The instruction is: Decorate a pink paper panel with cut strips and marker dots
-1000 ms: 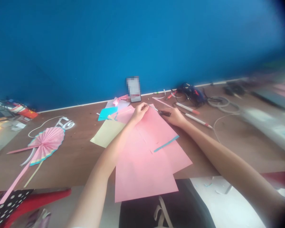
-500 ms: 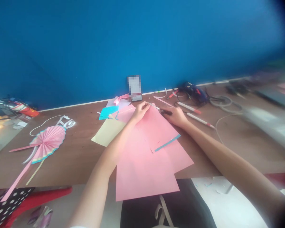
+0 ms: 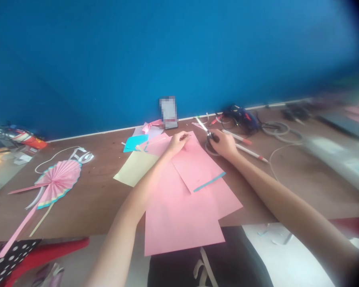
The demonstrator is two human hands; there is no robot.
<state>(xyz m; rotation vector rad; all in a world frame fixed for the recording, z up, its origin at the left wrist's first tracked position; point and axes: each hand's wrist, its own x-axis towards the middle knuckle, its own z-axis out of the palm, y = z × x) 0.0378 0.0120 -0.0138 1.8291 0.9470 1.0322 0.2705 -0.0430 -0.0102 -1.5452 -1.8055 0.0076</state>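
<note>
My left hand is closed on the far edge of a sheet of pink paper, thumb and fingertips together. This sheet has a blue strip along its near right edge and lies over larger pink sheets. In my right hand are dark-handled scissors, held just right of the paper. Their metal blades point up and away toward the wall, apart from the sheet. Whether the blades are fully together is hard to make out.
Left lies a pleated pink paper fan with strips. Pale yellow paper and blue paper are beside my left arm. A phone-like device leans on the wall. White sticks and a dark cabled object lie right.
My right hand has drawn the scissors back from the paper's far edge and turned the blades up toward the wall. My left hand stays at that edge.
</note>
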